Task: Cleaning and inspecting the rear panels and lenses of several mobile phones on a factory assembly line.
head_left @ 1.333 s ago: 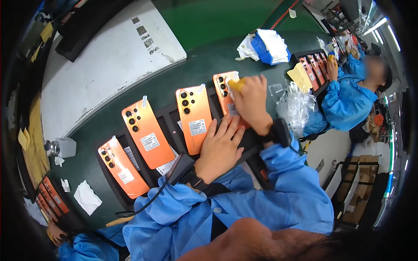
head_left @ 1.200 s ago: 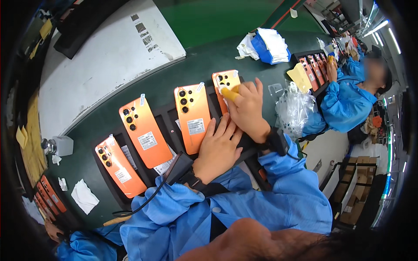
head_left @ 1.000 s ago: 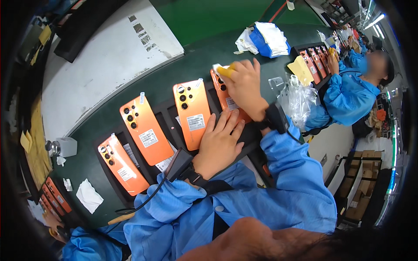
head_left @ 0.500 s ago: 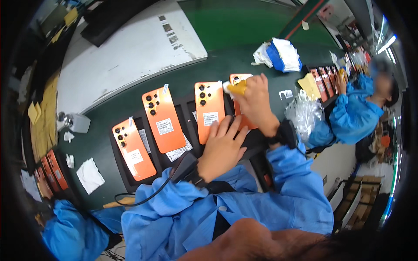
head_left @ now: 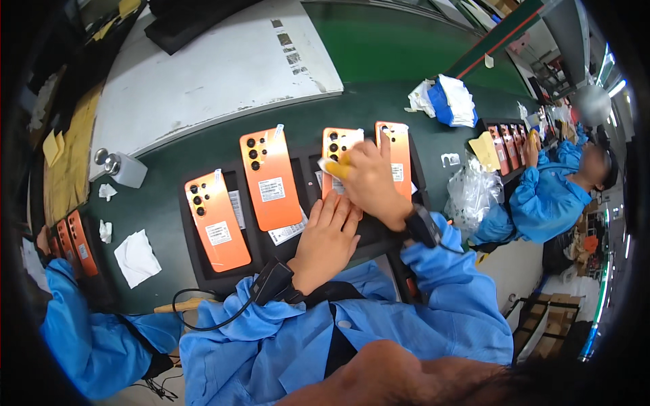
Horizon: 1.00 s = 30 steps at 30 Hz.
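Note:
Several orange phones lie back-up in a black tray (head_left: 194, 252), lenses toward the far side. My left hand (head_left: 325, 237) lies flat, fingers stretched, on the near end of the third phone (head_left: 330, 186) from the left. Over that same phone, my right hand (head_left: 374, 181) pinches a small white wipe (head_left: 323, 164) between fingers with yellow covers (head_left: 336, 169). It hides much of the phone's middle. To its right is the fourth phone (head_left: 399, 150), partly behind the hand. The left phone (head_left: 215, 216) and the second phone (head_left: 266, 183) lie untouched, each with a white label.
Left of the tray are a white cloth (head_left: 138, 258) and a metal-topped bottle (head_left: 126, 169). A blue-and-white pack of wipes (head_left: 452, 101) and a clear plastic bag (head_left: 474, 199) lie to the right. Co-workers in blue sleeves (head_left: 542, 210) work at both sides beside more phones.
My right hand has moved left with the wipe, from the fourth phone onto the third. My left hand stays flat on the third phone's near end. The view has shifted slightly.

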{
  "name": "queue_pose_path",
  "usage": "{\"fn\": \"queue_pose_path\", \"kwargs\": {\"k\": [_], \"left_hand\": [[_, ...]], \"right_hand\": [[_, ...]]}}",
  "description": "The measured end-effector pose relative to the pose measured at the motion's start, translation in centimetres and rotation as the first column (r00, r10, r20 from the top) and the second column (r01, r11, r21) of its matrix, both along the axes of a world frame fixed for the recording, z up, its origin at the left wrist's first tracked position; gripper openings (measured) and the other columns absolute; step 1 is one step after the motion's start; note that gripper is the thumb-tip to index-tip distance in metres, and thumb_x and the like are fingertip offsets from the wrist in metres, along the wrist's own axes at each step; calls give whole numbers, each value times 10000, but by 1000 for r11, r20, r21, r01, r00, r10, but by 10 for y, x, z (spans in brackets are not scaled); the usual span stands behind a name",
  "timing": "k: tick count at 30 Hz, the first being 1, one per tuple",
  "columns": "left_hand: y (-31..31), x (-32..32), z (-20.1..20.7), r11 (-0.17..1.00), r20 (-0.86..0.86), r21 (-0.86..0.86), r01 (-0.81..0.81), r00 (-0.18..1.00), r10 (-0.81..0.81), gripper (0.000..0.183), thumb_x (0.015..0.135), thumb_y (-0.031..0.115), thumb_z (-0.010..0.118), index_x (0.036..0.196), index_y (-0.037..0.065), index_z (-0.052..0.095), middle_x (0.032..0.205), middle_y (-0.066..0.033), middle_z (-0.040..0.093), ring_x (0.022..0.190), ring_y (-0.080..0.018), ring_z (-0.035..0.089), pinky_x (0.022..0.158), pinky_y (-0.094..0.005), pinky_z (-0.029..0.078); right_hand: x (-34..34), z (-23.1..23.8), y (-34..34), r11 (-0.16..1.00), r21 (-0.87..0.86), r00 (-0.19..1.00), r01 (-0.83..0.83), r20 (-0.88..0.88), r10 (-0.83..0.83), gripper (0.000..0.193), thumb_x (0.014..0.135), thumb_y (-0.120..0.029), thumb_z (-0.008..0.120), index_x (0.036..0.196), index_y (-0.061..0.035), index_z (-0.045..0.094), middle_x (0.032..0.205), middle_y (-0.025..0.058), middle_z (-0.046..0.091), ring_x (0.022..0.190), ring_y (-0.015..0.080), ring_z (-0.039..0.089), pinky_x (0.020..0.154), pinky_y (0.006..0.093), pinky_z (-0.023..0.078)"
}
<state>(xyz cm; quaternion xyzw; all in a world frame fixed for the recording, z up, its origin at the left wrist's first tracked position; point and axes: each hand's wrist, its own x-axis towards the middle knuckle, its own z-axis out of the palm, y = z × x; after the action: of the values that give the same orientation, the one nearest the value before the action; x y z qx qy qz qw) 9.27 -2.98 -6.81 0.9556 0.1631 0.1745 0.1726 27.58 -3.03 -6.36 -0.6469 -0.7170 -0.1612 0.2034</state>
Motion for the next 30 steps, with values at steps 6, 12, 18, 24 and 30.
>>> {"fn": "queue_pose_path", "kwargs": {"k": [6,12,18,24,30], "left_hand": [[6,-5,-3,1000,16,8,-7,1000,7,553,857,276,670,1339,26,568,1428,-195,490,1371,-399,404,1123,-527,322],[0,4,-4,999,19,38,-19,1000,18,531,869,270,652,1327,16,562,1412,-205,500,1351,-409,418,1119,-517,327],[6,0,-5,1000,59,-19,-23,998,24,520,845,241,674,1304,20,574,1414,-209,492,1345,-406,423,1099,-536,344],[3,2,-7,998,44,55,-21,999,19,527,837,231,676,1310,19,579,1389,-217,507,1343,-417,421,1095,-537,347],[0,5,-8,999,46,26,-35,998,34,514,836,232,674,1289,7,586,1389,-226,502,1348,-419,414,1097,-536,344]], "right_hand": [[8,12,42,992,-6,991,130,-25,-130,185,797,-154,666,930,-219,777,881,25,609,1001,266,550,1030,692,284],[2,13,24,994,-48,993,98,66,-95,184,800,-150,663,935,-212,773,871,43,612,1012,281,550,1029,706,290],[4,8,16,960,-143,970,239,90,-228,172,794,-190,704,960,-197,746,849,24,611,965,265,570,1002,692,317],[10,15,33,961,47,957,273,84,-276,155,799,-207,702,939,-173,756,869,30,634,992,255,572,1013,675,328],[-7,-2,1,964,53,963,262,50,-265,102,803,-226,699,878,-175,747,883,41,629,962,267,570,1016,665,312]]}}
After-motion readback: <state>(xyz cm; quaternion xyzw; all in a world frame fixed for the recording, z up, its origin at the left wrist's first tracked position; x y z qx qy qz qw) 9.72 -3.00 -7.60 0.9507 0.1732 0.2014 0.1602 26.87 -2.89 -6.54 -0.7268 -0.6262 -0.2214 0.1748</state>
